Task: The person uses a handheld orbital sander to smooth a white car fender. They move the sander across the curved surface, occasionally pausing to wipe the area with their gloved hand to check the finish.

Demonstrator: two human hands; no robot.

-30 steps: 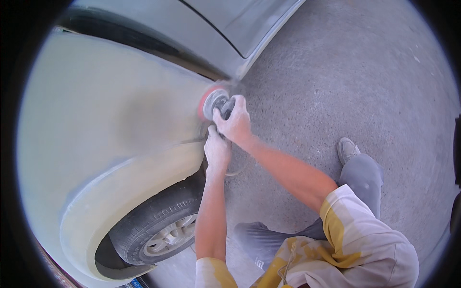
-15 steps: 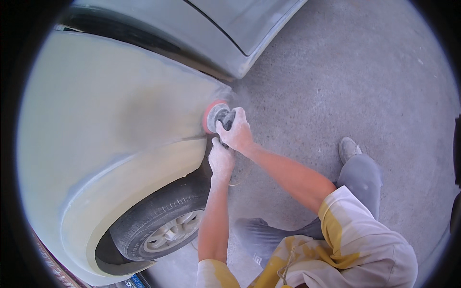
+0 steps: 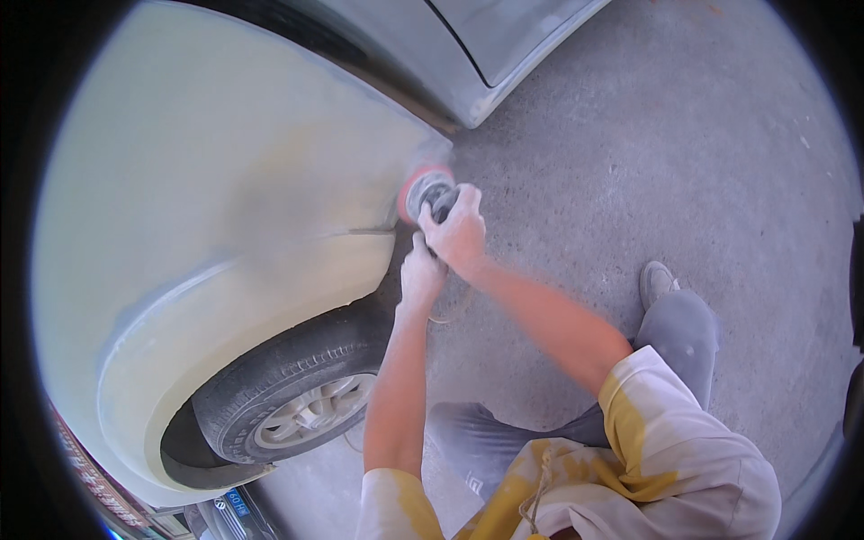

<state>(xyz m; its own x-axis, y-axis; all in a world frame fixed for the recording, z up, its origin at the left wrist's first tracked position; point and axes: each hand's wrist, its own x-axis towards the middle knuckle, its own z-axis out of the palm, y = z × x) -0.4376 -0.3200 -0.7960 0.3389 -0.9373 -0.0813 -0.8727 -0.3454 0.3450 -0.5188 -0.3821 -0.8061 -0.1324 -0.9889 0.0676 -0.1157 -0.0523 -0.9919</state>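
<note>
A round power sander with a red pad rim rests its pad against the rear edge of a pale, primer-coloured car fender. My right hand, white with dust, wraps round the sander's dark head. Just below it, my left hand is closed around the sander's handle end, which the fingers mostly hide. From there a thin pale hose curves down. A greyish smudged patch marks the fender left of the sander.
Below the fender arch stands a wheel with a silver rim. A grey car door with a bare lower edge lies beyond the fender's edge. Concrete floor stretches to the right, with my shoe on it. A blue plate shows at lower left.
Both hands and the sander have shifted slightly up and right in the picture. The fender and wheel have slid too as the view moved. The pad stays at the fender's rear edge.
</note>
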